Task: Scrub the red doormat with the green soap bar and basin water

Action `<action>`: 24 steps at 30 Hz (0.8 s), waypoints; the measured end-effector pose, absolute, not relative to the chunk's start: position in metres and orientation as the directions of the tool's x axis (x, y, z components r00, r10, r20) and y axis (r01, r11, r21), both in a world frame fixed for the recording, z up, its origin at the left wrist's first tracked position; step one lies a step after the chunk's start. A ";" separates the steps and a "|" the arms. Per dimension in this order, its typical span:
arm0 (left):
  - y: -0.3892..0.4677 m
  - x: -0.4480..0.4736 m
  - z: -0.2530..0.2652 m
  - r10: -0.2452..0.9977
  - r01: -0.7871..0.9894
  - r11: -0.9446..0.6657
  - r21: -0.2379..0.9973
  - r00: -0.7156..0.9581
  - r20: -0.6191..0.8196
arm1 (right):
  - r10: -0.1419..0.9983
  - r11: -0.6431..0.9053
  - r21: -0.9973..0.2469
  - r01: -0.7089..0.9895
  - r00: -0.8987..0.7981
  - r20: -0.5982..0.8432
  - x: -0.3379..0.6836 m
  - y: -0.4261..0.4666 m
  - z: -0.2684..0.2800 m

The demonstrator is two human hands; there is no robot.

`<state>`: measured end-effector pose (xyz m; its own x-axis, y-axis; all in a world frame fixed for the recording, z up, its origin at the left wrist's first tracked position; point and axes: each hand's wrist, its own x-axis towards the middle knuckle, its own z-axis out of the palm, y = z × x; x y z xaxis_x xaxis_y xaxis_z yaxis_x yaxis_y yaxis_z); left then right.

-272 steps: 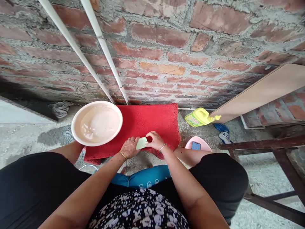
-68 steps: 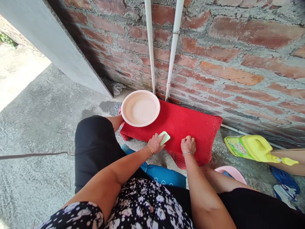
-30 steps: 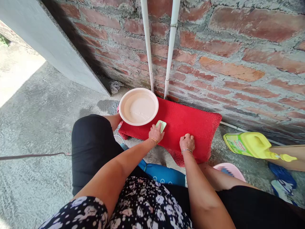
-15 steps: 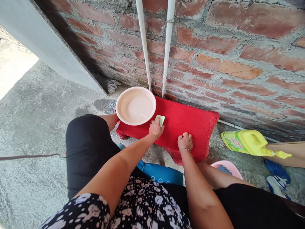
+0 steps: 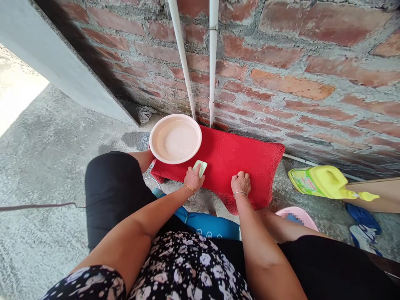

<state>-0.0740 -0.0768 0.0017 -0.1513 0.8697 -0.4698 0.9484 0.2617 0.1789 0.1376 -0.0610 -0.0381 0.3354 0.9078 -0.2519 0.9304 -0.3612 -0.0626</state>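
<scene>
A red plush cloth (image 5: 231, 150) is spread over a low support, its near edge hanging down. My left hand (image 5: 194, 178) is closed around a pale green scrub brush (image 5: 201, 166) with a small hole at its far end; its underside is hidden against the cloth. To the right, my right hand (image 5: 241, 183) is curled into a fist on the cloth, gripping it, with the fingertips out of sight. Just beyond my left hand, a pale pink basin (image 5: 175, 139) of water stands on the cloth's left end.
A brick wall (image 5: 275, 83) with two white pipes (image 5: 213, 62) rises behind the cloth. On the right floor are a yellow detergent jug (image 5: 328, 181), a pink basin (image 5: 309, 218) and blue-white shoes (image 5: 364, 233). A grey slab (image 5: 78, 75) leans at left.
My left hand has drawn the scrub brush toward me and slightly left over the cloth. My right hand stays in about the same place on the cloth.
</scene>
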 end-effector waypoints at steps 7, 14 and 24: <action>-0.108 -0.052 0.002 0.810 0.938 -0.124 0.322 0.283 -0.514 | 0.903 -0.363 -0.080 0.928 0.330 -0.274 0.139 -0.061 -0.033; -0.097 -0.090 0.010 0.856 0.965 0.231 0.120 -0.143 -0.496 | 0.893 -0.383 -0.072 0.921 0.349 -0.284 0.136 -0.061 -0.033; -0.106 -0.064 0.016 0.833 0.956 0.014 0.295 0.152 -0.532 | 0.890 -0.386 -0.113 0.916 0.337 -0.307 0.136 -0.060 -0.028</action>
<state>-0.0637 -0.1062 0.0161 0.1516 0.8332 -0.5318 0.9555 0.0142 0.2946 0.1362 -0.0599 -0.0276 0.3370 0.8901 -0.3069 0.9157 -0.3857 -0.1131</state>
